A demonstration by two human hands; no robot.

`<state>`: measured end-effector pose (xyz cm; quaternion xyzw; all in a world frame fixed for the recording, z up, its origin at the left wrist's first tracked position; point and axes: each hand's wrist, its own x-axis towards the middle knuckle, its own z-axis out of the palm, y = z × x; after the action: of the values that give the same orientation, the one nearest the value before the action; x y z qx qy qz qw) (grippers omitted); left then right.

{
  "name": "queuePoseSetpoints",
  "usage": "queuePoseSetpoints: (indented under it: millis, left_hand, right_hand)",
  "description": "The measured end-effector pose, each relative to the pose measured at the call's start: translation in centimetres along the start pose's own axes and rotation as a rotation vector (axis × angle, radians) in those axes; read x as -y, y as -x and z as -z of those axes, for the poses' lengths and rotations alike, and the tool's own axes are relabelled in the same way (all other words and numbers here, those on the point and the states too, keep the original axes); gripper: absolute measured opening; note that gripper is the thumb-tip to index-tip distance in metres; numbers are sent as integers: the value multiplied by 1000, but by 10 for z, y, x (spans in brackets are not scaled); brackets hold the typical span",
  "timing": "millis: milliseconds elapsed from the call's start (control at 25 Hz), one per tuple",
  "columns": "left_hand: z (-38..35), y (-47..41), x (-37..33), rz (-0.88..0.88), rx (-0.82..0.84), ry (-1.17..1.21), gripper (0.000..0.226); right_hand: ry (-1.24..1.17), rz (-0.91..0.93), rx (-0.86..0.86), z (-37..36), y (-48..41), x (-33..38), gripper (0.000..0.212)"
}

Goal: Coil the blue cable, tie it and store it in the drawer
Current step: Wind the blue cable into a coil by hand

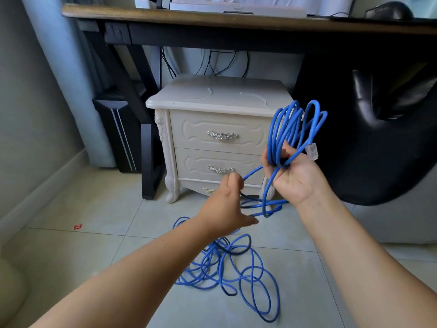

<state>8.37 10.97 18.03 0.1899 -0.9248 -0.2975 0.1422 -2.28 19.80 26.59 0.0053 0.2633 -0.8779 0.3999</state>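
My right hand point(293, 176) grips several loops of the blue cable point(293, 129), held up in front of the nightstand. A clear plug point(312, 151) sticks out beside my fingers. From that hand a strand runs down to my left hand point(225, 207), whose fingers curl around it. The loose length of cable point(236, 268) lies tangled on the tiled floor below my arms. The cream nightstand point(212, 100) has two shut drawers: the upper drawer point(222, 131) and the lower drawer point(220, 165), each with a silver handle.
A dark wooden desk point(165, 17) stands over the nightstand, with black cords hanging behind. A black computer tower point(118, 136) is left of the desk leg. A black chair point(378, 129) fills the right. A small red scrap point(77, 226) lies on the floor.
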Motion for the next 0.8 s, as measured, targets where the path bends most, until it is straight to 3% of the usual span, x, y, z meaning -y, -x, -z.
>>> queuePoseSetpoints:
  millis: [120, 160, 240, 320, 400, 520, 640, 800]
  left_hand:
    - [-1, -7, 0, -110, -179, -216, 92]
    - [-2, -9, 0, -216, -218, -293, 83]
    - [-3, -11, -2, -380, -240, -286, 37]
    - [0, -12, -7, -243, -128, -71, 10]
    - [3, -18, -3, 16, -73, 195, 13]
    - [15, -21, 6, 183, -140, 611, 13]
    - [24, -16, 7, 208, -150, 728, 14]
    - [33, -11, 5, 221, -174, 767, 16]
  right_hand:
    - [-57, -87, -7, -7, 5, 9, 30]
    - [-70, -110, -15, -8, 6, 11, 32]
    - [-80, -131, -16, -8, 9, 14, 32]
    - [-58, -129, -16, -7, 10, 16, 29]
    - [-32, -112, -21, -6, 10, 22, 27]
    - [10, -50, -27, -3, 10, 33, 23]
    - [95, 1, -16, 5, 8, 36, 13]
    - [209, 66, -66, 7, 13, 38, 21]
